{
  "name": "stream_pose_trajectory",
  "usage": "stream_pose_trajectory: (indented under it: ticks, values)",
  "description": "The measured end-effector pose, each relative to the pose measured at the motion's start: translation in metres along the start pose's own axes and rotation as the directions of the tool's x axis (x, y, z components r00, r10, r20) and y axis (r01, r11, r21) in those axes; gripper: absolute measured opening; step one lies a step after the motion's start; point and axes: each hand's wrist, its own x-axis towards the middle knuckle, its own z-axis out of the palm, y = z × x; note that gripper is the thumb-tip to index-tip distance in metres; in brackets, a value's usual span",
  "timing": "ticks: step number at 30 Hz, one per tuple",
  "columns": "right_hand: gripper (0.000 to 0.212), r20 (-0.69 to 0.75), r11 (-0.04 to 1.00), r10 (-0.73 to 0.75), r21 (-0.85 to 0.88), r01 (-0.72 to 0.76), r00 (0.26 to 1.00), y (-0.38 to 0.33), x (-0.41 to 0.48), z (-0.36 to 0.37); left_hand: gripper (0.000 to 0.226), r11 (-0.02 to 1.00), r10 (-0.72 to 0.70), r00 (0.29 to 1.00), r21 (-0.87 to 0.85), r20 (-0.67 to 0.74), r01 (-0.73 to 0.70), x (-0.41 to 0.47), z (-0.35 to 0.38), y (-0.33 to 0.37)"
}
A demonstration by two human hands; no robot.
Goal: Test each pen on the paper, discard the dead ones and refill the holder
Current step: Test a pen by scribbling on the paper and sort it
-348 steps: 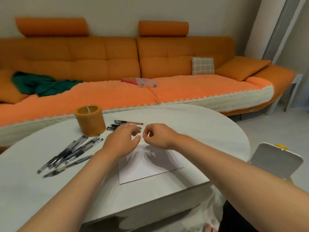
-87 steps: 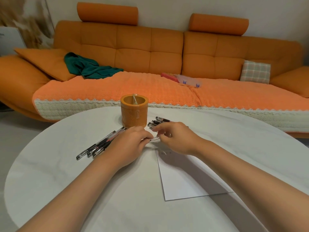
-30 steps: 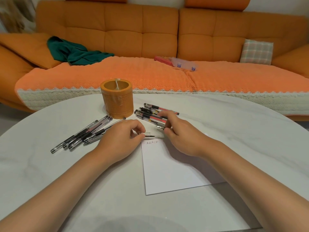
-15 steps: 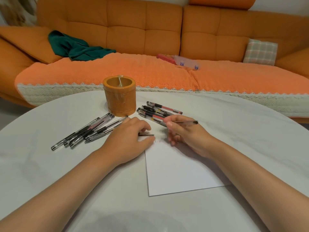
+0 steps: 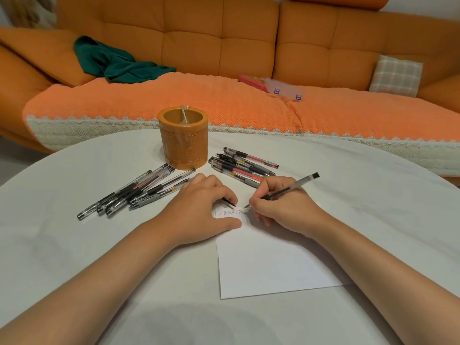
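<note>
A white sheet of paper (image 5: 271,260) lies on the round white table (image 5: 74,245). My right hand (image 5: 281,207) grips a clear pen (image 5: 293,186) with its tip on the paper's top edge, beside a row of small written marks (image 5: 231,212). My left hand (image 5: 201,210) rests on the paper's top left corner, thumb flat, and pinches a black pen cap (image 5: 230,202). An orange round holder (image 5: 183,138) stands behind the hands. One pile of pens (image 5: 134,190) lies left of the holder, another pile (image 5: 245,165) to its right.
An orange sofa (image 5: 249,46) runs behind the table, with a green cloth (image 5: 117,62), a checked cushion (image 5: 395,74) and a clear plastic box (image 5: 283,87) on it. The table's far edge lies close to the sofa's seat.
My right hand has lifted a pen from the right pile and brought its tip down onto the paper's top edge. My left hand still keeps the cap and now presses on the paper's corner.
</note>
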Motion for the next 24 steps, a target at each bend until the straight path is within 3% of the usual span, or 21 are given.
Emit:
stream_pose_trajectory:
  ticks: [9,15,20,24]
  values:
    - [0.026,-0.005,0.998,-0.059,-0.002,0.059,0.998,0.0032,0.0052,0.0070,0.033,0.997,0.041,0.999,-0.060,-0.013,-0.042,-0.0013,0.0045,-0.0031]
    - [0.021,0.054,0.999,-0.030,-0.028,0.032,0.998,0.0010,0.0077,0.0021,0.033,0.995,0.050,0.999,-0.091,-0.005,-0.050,-0.0004,0.0033,-0.0035]
    - [0.024,-0.032,0.996,-0.092,-0.015,0.092,0.995,0.0057,0.0063,0.0073,0.032,0.993,0.042,0.999,-0.111,-0.001,-0.042,-0.0007,0.0022,-0.0028]
    - [0.023,0.005,0.998,-0.061,-0.035,0.061,0.998,0.0074,0.0075,0.0065,0.034,0.994,0.038,0.999,-0.106,-0.001,-0.037,-0.0014,0.0021,-0.0028]
